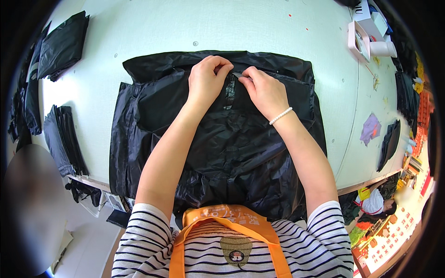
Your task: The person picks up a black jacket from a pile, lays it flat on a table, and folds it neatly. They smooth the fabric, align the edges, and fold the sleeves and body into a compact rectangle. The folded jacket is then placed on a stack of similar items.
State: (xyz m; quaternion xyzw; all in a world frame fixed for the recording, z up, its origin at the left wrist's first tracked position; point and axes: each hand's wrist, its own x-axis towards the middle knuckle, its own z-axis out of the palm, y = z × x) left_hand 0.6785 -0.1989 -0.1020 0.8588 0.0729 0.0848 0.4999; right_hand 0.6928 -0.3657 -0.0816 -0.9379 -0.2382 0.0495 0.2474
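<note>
A shiny black garment point(222, 139) lies spread on the pale green table point(185, 28), its lower part hanging over the near edge. My left hand point(207, 79) is closed on the fabric beside the garment's front zipper point(229, 88). My right hand point(264, 90), with a white bead bracelet on its wrist, pinches the small metal zipper pull point(238, 74) near the collar. Both hands sit close together at the top of the garment.
Folded black garments point(62, 44) lie at the far left, and a stack of black pieces point(65, 139) stands nearer. At the right are white boxes point(368, 37), a purple scrap point(371, 128) and more black fabric point(389, 143). Another person point(375, 201) sits low right.
</note>
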